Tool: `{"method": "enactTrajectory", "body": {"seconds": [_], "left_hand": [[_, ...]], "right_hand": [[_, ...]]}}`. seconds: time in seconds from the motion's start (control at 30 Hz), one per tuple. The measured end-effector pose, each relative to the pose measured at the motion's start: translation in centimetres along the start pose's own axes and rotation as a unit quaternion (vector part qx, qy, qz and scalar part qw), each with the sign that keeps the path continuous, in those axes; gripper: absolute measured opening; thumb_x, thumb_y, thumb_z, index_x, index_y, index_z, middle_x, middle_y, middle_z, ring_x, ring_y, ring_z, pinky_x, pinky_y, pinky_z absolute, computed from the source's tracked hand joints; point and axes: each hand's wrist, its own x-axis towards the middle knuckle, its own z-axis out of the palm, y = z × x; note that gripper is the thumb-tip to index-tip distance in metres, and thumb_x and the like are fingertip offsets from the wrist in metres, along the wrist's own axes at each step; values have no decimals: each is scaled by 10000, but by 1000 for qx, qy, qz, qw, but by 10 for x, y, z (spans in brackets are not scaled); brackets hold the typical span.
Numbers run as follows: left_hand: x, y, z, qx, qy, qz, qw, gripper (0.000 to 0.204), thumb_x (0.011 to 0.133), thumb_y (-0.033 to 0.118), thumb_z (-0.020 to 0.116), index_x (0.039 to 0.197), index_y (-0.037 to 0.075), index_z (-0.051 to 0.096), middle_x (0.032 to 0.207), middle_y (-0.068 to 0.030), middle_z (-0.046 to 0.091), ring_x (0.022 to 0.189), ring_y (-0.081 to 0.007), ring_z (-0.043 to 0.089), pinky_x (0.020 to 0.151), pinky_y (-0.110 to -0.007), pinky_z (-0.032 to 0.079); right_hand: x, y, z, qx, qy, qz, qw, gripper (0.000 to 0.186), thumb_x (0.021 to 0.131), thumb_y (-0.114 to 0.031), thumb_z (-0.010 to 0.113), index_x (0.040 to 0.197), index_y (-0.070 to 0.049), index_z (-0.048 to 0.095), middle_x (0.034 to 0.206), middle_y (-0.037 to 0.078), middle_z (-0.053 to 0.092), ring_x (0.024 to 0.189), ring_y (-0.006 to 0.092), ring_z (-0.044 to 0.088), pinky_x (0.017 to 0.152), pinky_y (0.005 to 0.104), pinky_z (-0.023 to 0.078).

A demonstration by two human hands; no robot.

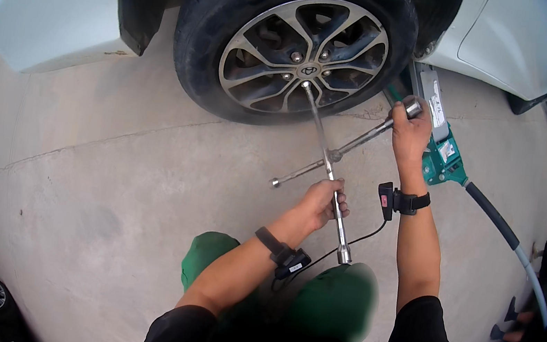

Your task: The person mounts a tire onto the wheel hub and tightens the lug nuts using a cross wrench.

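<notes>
A four-way lug wrench (321, 130) reaches from the car wheel (286, 27) toward my knees. The socket at its far end meets the lowest part of the wheel's hub, just below the centre cap. My left hand (323, 203) is wrapped round the near arm of the wrench. On the right, my right hand (410, 131) grips the end of the cross arm, whose socket shows past my fingers. The opposite cross-arm end points left, above the ground. Several lug nuts (296, 57) show around the hub.
A green floor jack (445, 156) stands right of the wheel, its long handle (499, 220) slanting toward the lower right. The white car body (58, 8) hangs over both sides of the wheel. Another person's feet (509, 323) are at the far right. Concrete ground (91, 173) lies below.
</notes>
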Motion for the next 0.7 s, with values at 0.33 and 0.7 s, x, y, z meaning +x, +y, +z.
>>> {"method": "enactTrajectory", "body": {"seconds": [0.33, 0.7], "left_hand": [[6, -2, 0, -31, 30, 25, 999, 158, 936, 169, 493, 804, 86, 468, 662, -22, 438, 592, -177, 462, 653, -385, 487], [16, -12, 7, -24, 66, 48, 996, 160, 876, 181, 535, 773, 114, 433, 625, 3, 361, 518, -143, 379, 513, -332, 387]], "right_hand": [[-18, 18, -28, -291, -214, 251, 898, 430, 961, -431, 458, 959, -23, 593, 652, 94, 589, 503, 205, 587, 487, 356, 483], [-2, 41, -13, -580, -343, -171, 719, 233, 730, -281, 579, 726, -99, 724, 729, 107, 681, 758, 278, 638, 903, 385, 418]]}}
